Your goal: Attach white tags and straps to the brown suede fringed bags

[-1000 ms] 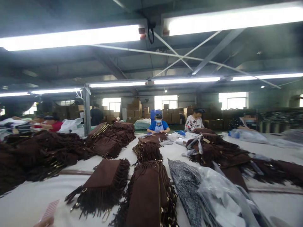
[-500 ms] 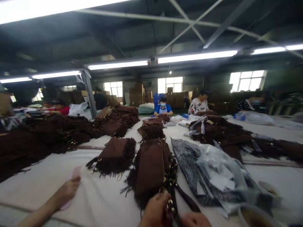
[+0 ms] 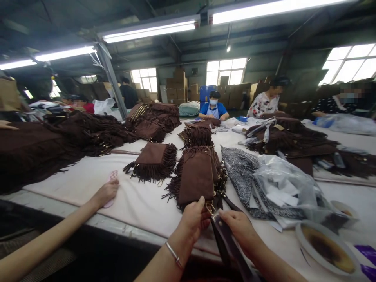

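Note:
On top of a stack at the middle of the table lies a brown fringed bag (image 3: pixel 196 176). My left hand (image 3: pixel 195 219), with a metal bangle at the wrist, pinches the near corner of this bag; its fingertips are partly hidden. Just right of it, my right hand (image 3: pixel 237 227) grips a dark brown strap (image 3: pixel 227 235) close to its end. A gold-coloured clasp (image 3: pixel 210 207) sits between my hands, at the strap's end by the bag corner. I cannot tell whether it is hooked on. The strap's lower part runs down towards me.
At left, a co-worker's hand (image 3: pixel 108 192) holds a pink comb (image 3: pixel 113 176). Another fringed bag (image 3: pixel 152 160) lies beside the stack. To the right are a clear plastic bag (image 3: pixel 288 188) and a tape roll (image 3: pixel 329 246). Brown bags are heaped behind.
The view has tilted down, showing more of my hands and forearms. Both hands stay at the bag's near corner, and the strap shows more clearly. The co-worker's hand still holds the comb.

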### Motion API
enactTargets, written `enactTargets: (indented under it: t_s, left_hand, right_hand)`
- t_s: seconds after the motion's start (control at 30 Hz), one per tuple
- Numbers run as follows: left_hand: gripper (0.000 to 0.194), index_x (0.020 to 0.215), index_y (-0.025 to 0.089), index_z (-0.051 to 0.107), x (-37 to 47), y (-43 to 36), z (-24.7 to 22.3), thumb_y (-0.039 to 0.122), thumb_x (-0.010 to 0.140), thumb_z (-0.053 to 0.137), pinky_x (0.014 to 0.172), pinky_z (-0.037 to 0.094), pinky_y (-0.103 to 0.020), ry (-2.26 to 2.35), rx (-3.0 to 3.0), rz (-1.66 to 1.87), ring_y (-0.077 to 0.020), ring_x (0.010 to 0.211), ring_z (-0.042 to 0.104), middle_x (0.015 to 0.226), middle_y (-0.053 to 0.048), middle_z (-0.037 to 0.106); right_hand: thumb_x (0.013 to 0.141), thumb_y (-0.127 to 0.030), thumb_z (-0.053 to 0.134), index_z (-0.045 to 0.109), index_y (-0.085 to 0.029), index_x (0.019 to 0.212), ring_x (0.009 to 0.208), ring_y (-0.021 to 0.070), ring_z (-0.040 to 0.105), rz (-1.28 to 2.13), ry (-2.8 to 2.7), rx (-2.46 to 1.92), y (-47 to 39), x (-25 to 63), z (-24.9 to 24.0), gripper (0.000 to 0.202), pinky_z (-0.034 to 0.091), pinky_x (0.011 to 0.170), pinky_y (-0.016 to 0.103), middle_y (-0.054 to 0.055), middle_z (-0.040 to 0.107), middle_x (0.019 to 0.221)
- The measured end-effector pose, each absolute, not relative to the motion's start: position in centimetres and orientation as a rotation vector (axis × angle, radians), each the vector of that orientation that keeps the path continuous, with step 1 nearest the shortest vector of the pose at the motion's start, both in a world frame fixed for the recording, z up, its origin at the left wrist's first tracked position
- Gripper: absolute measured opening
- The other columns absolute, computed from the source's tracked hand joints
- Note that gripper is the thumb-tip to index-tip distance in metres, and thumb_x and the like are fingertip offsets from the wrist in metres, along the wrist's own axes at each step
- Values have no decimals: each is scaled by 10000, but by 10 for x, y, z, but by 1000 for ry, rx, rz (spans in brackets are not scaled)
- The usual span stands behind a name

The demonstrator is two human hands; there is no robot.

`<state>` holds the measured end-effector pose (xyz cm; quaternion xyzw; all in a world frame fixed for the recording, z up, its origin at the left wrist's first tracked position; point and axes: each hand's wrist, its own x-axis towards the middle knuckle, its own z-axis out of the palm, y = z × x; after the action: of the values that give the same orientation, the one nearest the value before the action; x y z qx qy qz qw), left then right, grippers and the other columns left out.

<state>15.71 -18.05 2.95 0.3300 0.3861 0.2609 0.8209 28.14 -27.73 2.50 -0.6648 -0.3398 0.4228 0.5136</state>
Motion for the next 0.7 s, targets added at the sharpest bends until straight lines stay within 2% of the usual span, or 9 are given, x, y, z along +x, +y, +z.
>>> enactTargets:
  t_s: [0.1,0.23,0.33,0.43,0.53,0.6,0.7]
  left_hand:
    - [432,784,164,550,162,-177,23,526,689,766,552,433,-226,885,725,651,-124,631,613,767,-31,667]
    - [484,747,160,574,167,-178,18,588,632,768,556,416,-231,897,798,705,-132,636,576,706,-14,630]
    - [431,714,167,592,160,-179,20,588,722,683,559,403,-243,920,986,728,-139,626,545,668,-4,596]
    - [341,674,181,612,146,-182,24,462,861,562,644,425,-279,943,1415,890,-161,665,540,682,-23,595]
    - [207,910,198,701,136,-189,26,341,885,553,796,445,-311,890,1717,1057,-205,822,589,864,-71,659]
    - [246,1057,203,696,134,-193,26,320,875,580,829,455,-318,854,1759,1058,-221,878,606,938,-92,670]
    - [228,1021,199,718,137,-192,27,314,849,623,802,471,-311,836,1741,997,-218,852,616,921,-88,675]
  right_hand:
    - [797,-646,564,596,-158,584,508,121,430,936,-877,-1668,-269,282,28,534,302,500,245,-21,518,521]
    - [813,-633,537,581,-173,584,512,134,456,834,-942,-1708,-253,278,36,516,333,512,251,-23,514,510]
    - [811,-631,538,588,-176,625,495,134,450,887,-872,-1651,-246,272,37,494,341,503,253,-30,505,509]
    - [808,-630,555,566,-183,610,489,130,436,934,-811,-1585,-247,265,33,490,321,490,256,-36,490,511]
    - [812,-622,567,576,-176,617,513,135,440,950,-809,-1553,-252,261,29,486,323,504,260,-33,493,527]
    - [809,-619,575,585,-171,626,530,138,445,954,-813,-1554,-255,262,28,484,333,518,261,-31,499,539]
    - [816,-627,562,584,-172,630,540,138,450,948,-812,-1570,-259,267,27,492,334,518,258,-28,508,553]
